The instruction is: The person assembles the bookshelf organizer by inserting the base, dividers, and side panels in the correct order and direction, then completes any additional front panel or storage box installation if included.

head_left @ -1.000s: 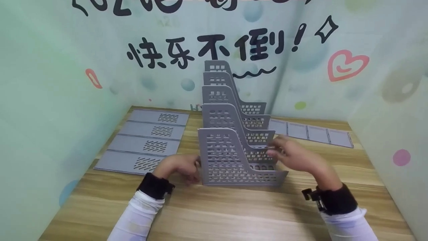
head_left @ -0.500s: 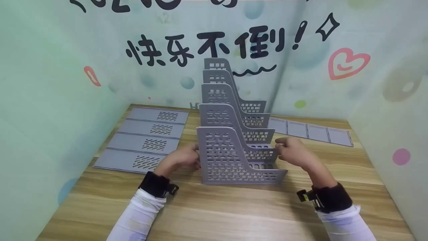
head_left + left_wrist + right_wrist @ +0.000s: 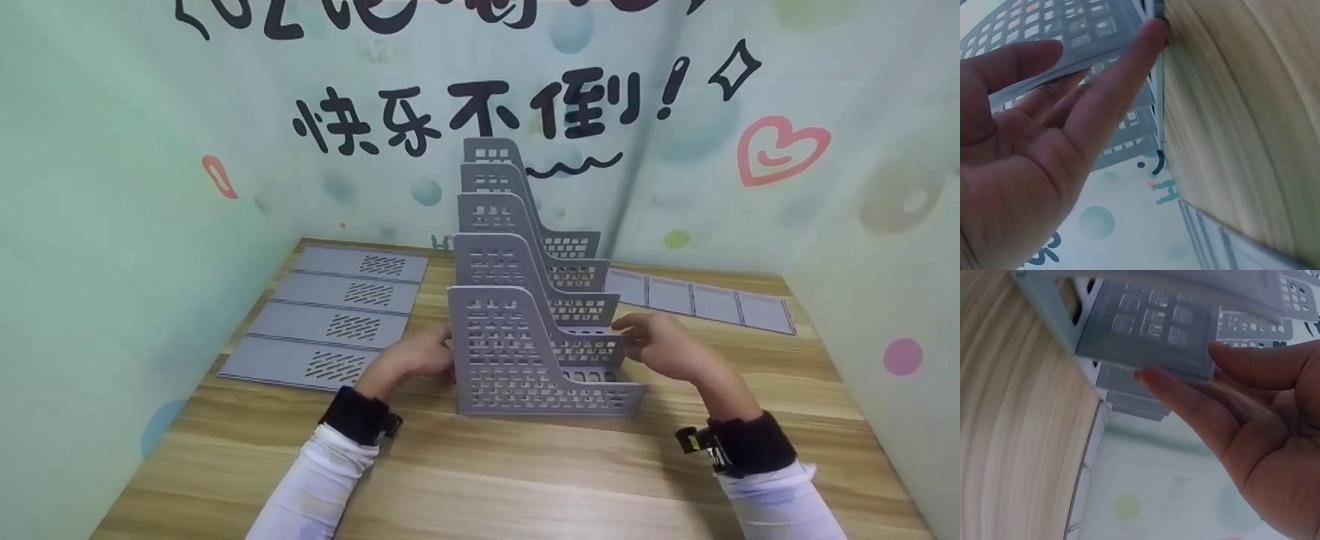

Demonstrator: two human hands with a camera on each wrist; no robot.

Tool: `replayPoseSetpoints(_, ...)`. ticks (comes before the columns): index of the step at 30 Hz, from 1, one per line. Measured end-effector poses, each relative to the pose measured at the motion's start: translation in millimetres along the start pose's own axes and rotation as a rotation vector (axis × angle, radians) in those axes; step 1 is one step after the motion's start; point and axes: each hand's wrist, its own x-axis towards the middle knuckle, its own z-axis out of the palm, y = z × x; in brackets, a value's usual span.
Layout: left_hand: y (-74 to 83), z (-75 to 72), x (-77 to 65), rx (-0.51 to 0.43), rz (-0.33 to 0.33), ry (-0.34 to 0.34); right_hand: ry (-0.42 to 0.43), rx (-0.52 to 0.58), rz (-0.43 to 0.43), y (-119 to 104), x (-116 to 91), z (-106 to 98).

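Observation:
A grey plastic file rack point(image 3: 499, 352) stands upright on the table, its several perforated dividers one behind another. My left hand point(image 3: 420, 354) is at the rack's tall side, partly hidden behind the front divider. In the left wrist view its thumb and fingers lie either side of a divider point(image 3: 1092, 39), one fingertip close to the base. Across the rack, my right hand point(image 3: 664, 346) pinches the low end of the second divider point(image 3: 589, 349). The right wrist view has its thumb and fingers around that divider's edge point(image 3: 1145, 332).
A grey panel with slotted patches point(image 3: 322, 322) lies flat on the table at the left. Another sectioned grey panel point(image 3: 697, 298) lies at the back right. Behind the table hangs a printed curtain point(image 3: 420, 45); the wooden tabletop point(image 3: 525, 480) extends in front of the rack.
My left hand has moved farther back along the rack, from beside the front divider. My right hand has closed onto the second divider's low end. The rack stays in place.

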Motion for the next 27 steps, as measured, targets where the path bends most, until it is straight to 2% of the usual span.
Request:
replayPoseSetpoints(3,4.5,-1.3,-1.8,0.07,0.014,0.038,0.001,-0.062,0.002,11.3,1.0,2.3)
replayPoseSetpoints(5,10.0,-5.6,-5.2,0.081,0.067,0.111,0.0,-0.096,0.022,17.7,2.1,4.3)
replayPoseSetpoints(6,13.4,-8.5,-7.2,0.074,0.121,0.167,0.0,-0.114,0.029,20.1,2.5,5.3)
replayPoseSetpoints(8,20.6,-15.4,-11.6,0.007,0.287,0.294,0.013,-0.141,0.037,23.3,3.7,7.0)
replayPoseSetpoints(10,27.5,-21.9,-17.2,-0.074,0.494,0.408,0.033,-0.171,0.034,24.0,5.1,8.1)
replayPoseSetpoints(12,33.5,-26.6,-23.5,-0.112,0.685,0.483,0.025,-0.161,0.045,23.2,6.1,9.0)
replayPoseSetpoints(14,38.5,-30.3,-30.3,-0.097,0.802,0.514,-0.005,-0.131,0.075,20.9,6.8,9.1)
replayPoseSetpoints(16,41.0,-33.7,-35.8,-0.032,0.852,0.531,-0.043,-0.099,0.107,18.4,6.3,8.3)
replayPoseSetpoints(19,41.9,-40.1,-42.0,0.073,0.863,0.558,-0.076,-0.031,0.131,14.2,4.1,5.0)
replayPoseSetpoints(21,39.4,-44.9,-44.5,0.109,0.859,0.595,-0.074,0.019,0.133,11.9,2.9,2.3)
replayPoseSetpoints(23,36.1,-50.1,-46.6,0.11,0.866,0.635,-0.067,0.084,0.127,8.2,1.3,-0.6)
replayPoseSetpoints(27,29.3,-61.5,-49.2,0.057,0.875,0.725,-0.057,0.191,0.108,0.2,-2.3,-7.8)
